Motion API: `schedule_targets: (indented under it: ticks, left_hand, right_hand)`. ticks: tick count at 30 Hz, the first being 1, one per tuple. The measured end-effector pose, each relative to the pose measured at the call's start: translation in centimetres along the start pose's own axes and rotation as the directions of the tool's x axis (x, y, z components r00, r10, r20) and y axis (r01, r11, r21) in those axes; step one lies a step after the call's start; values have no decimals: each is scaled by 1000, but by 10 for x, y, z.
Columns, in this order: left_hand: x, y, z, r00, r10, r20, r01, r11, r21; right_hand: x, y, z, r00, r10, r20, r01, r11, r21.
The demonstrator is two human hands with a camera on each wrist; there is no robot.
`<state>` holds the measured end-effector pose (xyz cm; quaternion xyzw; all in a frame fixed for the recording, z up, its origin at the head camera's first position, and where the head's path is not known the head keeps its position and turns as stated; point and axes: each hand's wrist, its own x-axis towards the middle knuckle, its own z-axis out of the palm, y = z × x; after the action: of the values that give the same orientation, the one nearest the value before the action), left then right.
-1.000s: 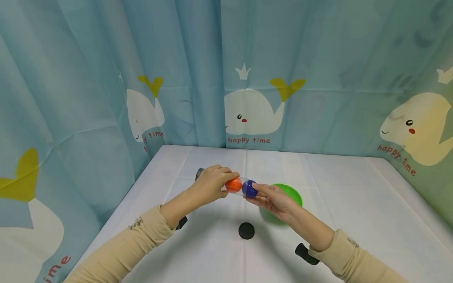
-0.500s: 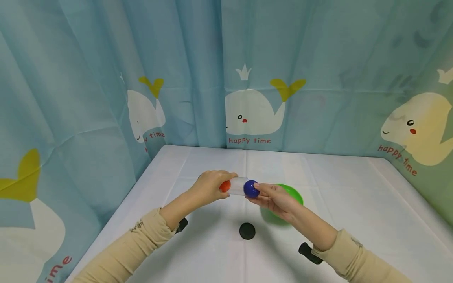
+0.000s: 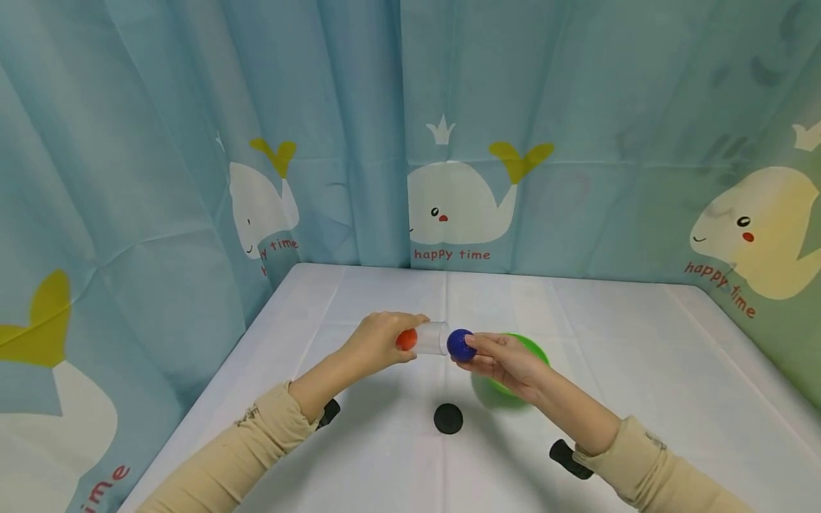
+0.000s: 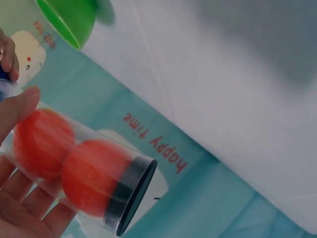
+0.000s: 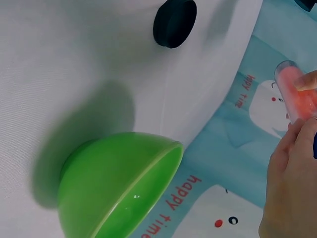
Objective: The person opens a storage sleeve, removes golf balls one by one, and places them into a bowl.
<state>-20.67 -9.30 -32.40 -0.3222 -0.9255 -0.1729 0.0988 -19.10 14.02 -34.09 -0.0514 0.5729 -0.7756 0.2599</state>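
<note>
A clear plastic tube lies sideways in my left hand, thumb and fingers wrapped round it above the table. Two orange balls sit inside, near the end closed by a black cap. The tube's other end is uncapped and faces right. Just beyond that mouth, my right hand pinches a blue ball between thumb and fingers, a small gap apart from the rim. In the right wrist view the right hand hides most of the blue ball.
A green bowl stands on the white table under my right hand. Nearer to me lies a round black lid. A blue whale-print curtain rises behind the table's far edge.
The blue ball has come out of the tube's open end and moved right in my right hand. The orange ball in view has shifted left, deeper into the tube.
</note>
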Motion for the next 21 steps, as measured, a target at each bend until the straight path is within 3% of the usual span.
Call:
schedule_targets:
  ticks: [11, 18, 21]
  left_hand:
    - [-3, -2, 9, 1000, 10, -27, -9, 1000, 19]
    - [-4, -2, 10, 998, 32, -49, -32, 999, 5]
    - [-4, -2, 11, 998, 30, -55, -30, 1000, 0]
  right_hand:
    - [-5, 1, -8, 995, -27, -93, 15, 992, -127]
    - [-6, 2, -16, 990, -70, -125, 33, 962, -273]
    - [-6, 3, -19, 980, -100, -171, 33, 934, -356]
